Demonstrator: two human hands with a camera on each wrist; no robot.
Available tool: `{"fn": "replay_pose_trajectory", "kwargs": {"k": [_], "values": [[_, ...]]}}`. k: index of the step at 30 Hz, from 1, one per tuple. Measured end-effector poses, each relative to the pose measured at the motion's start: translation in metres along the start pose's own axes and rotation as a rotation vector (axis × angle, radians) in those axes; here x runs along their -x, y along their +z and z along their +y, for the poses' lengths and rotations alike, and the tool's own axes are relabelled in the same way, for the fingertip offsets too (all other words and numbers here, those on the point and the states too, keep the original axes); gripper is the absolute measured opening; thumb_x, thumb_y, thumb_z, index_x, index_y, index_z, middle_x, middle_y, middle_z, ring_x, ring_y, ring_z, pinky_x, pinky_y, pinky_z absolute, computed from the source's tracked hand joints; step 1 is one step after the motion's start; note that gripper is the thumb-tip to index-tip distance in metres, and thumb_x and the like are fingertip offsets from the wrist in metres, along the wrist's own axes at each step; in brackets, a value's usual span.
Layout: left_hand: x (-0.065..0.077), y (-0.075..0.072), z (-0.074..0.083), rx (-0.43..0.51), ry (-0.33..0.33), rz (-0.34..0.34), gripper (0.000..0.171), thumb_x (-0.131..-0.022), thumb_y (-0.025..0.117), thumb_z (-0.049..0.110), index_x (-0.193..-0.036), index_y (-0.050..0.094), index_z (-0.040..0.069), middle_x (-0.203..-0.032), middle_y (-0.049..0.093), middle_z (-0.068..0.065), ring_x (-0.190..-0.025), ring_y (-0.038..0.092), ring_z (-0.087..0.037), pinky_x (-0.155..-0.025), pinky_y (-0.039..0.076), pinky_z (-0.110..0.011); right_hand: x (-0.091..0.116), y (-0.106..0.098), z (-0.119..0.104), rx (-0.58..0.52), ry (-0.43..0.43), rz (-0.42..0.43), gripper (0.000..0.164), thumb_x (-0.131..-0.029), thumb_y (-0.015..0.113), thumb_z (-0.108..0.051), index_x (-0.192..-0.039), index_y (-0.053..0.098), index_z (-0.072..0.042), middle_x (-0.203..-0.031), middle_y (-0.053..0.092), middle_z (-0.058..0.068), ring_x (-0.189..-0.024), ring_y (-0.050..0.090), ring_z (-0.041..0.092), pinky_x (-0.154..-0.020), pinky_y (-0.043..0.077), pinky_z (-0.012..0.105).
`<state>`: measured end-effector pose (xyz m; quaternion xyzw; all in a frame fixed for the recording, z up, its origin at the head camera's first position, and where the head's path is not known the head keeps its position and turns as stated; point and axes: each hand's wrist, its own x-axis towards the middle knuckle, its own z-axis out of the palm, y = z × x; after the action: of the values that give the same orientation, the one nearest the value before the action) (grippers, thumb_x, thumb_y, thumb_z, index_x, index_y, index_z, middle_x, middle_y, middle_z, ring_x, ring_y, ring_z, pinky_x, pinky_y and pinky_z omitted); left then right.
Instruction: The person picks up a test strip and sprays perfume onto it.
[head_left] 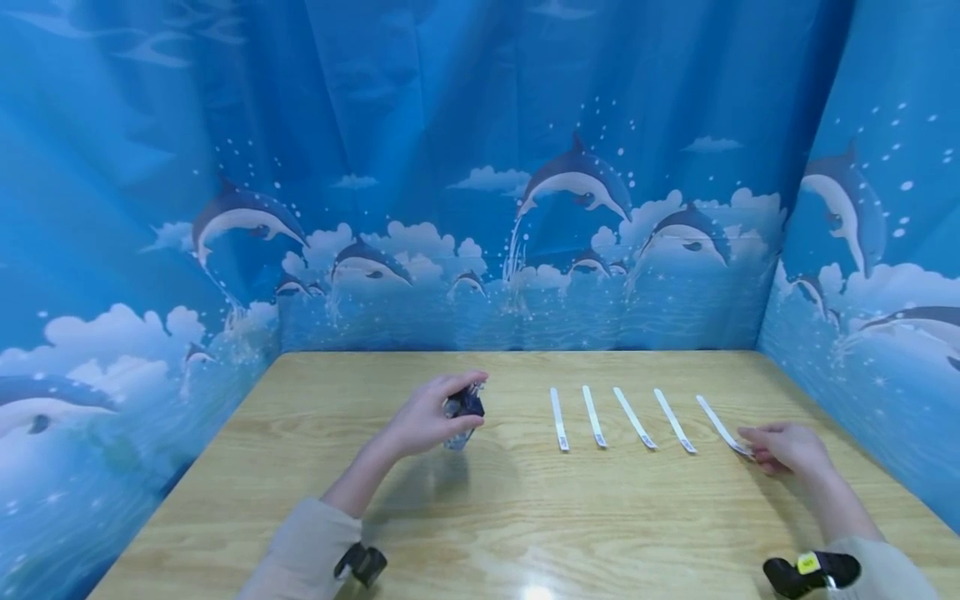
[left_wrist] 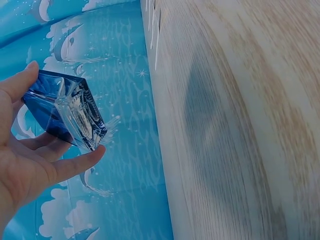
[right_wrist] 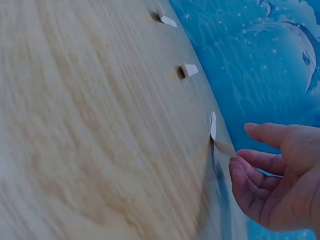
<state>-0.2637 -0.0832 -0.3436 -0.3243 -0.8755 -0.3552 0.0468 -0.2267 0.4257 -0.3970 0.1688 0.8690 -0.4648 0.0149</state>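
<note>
My left hand (head_left: 429,417) grips a blue, faceted glass bottle (left_wrist: 62,107) above the left-middle of the table. In the left wrist view its thick clear base faces the camera, and the fingers cover part of its sides. White paper strips lie side by side on the table to its right. At the near end of the rightmost strip (head_left: 720,423) is my right hand (head_left: 793,448). The right wrist view shows that hand's thumb apart from its bent fingers, with the fingertips at the strip's end.
Left of the rightmost strip lie several more strips (head_left: 592,415), their near ends marked with small dark print. They rest on a wood-grain table (head_left: 525,517). Behind and at both sides hangs a blue dolphin-print curtain (head_left: 420,167), close to the table's edges.
</note>
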Motion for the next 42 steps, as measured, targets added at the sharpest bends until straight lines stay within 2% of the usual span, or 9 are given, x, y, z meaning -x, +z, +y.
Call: {"fn": "replay_pose_trajectory", "kwargs": {"k": [4, 15, 24, 30, 42], "values": [[0.0, 0.0, 0.0, 0.009, -0.006, 0.008, 0.058, -0.085, 0.069, 0.027, -0.138, 0.045, 0.026, -0.133, 0.051, -0.004, -0.116, 0.048, -0.028, -0.09, 0.044, -0.048, 0.003, 0.003, -0.009, 0.041, -0.056, -0.024, 0.057, -0.087, 0.061, -0.028, -0.111, 0.049, 0.022, -0.067, 0.062, -0.002, -0.058, 0.058, 0.008, -0.054, 0.051, 0.027], [0.001, -0.001, 0.001, 0.007, -0.026, 0.003, 0.059, -0.085, 0.068, 0.029, -0.139, 0.045, 0.027, -0.133, 0.05, -0.003, -0.117, 0.047, -0.028, -0.091, 0.043, -0.048, 0.006, 0.023, -0.032, -0.007, -0.113, -0.067, 0.045, -0.088, 0.061, -0.016, -0.109, 0.05, 0.022, -0.072, 0.063, 0.0, -0.063, 0.059, 0.008, -0.057, 0.053, 0.026], [0.001, 0.0, -0.001, 0.011, -0.011, 0.007, 0.059, -0.085, 0.069, 0.026, -0.139, 0.045, 0.027, -0.133, 0.05, -0.004, -0.117, 0.048, -0.029, -0.091, 0.043, -0.049, 0.004, 0.04, -0.034, -0.091, -0.074, -0.133, 0.035, -0.088, 0.061, -0.011, -0.103, 0.054, 0.019, -0.072, 0.063, 0.003, -0.063, 0.062, 0.012, -0.059, 0.054, 0.029], [0.003, 0.0, -0.001, 0.013, -0.009, 0.009, 0.059, -0.085, 0.069, 0.027, -0.138, 0.045, 0.026, -0.133, 0.05, -0.004, -0.117, 0.048, -0.029, -0.091, 0.043, -0.049, 0.002, 0.047, -0.031, -0.124, -0.067, -0.181, 0.036, -0.088, 0.058, -0.005, -0.108, 0.048, 0.022, -0.074, 0.064, 0.002, -0.065, 0.062, 0.012, -0.061, 0.055, 0.028], [0.003, 0.0, -0.002, 0.012, -0.003, -0.001, 0.058, -0.085, 0.068, 0.029, -0.138, 0.045, 0.026, -0.136, 0.048, -0.002, -0.12, 0.046, -0.028, -0.093, 0.043, -0.047, 0.002, 0.054, -0.036, -0.137, -0.007, -0.144, 0.032, -0.087, 0.057, 0.0, -0.109, 0.045, 0.021, -0.07, 0.061, 0.002, -0.062, 0.06, 0.01, -0.061, 0.054, 0.028]]}}
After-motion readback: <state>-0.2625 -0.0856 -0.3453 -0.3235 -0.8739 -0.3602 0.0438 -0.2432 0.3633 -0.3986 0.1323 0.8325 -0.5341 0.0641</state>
